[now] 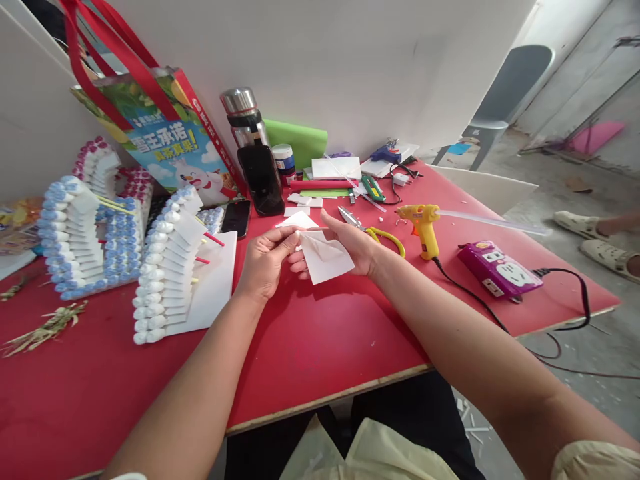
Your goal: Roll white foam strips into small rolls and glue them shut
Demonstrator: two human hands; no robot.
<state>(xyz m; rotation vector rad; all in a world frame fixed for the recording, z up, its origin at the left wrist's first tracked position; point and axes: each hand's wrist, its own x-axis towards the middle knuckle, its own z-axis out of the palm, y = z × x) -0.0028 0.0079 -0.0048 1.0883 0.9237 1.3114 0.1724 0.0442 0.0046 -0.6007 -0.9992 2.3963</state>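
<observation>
A small white square sheet [327, 260], creased across its middle, is in front of me above the red table; whether it is paper or thin cloth I cannot tell. My left hand [265, 263] pinches its upper left corner between thumb and fingers. My right hand [353, 241] lies behind the sheet, palm toward me, thumb raised apart and fingertips showing past its left edge. Just beyond the hands lie white cut pieces [299, 220] and yellow-handled pliers [385, 240]. A fan-shaped piece with white tufts [160, 287] stands on white board to the left.
A yellow glue gun [423, 223] and purple power strip [500, 270] with cords sit right. A phone [260, 177] leans on a steel flask [240, 107]. Blue-tufted pieces [75, 233] and a gift bag [175, 143] stand left. The table's front edge [330, 400] is near me.
</observation>
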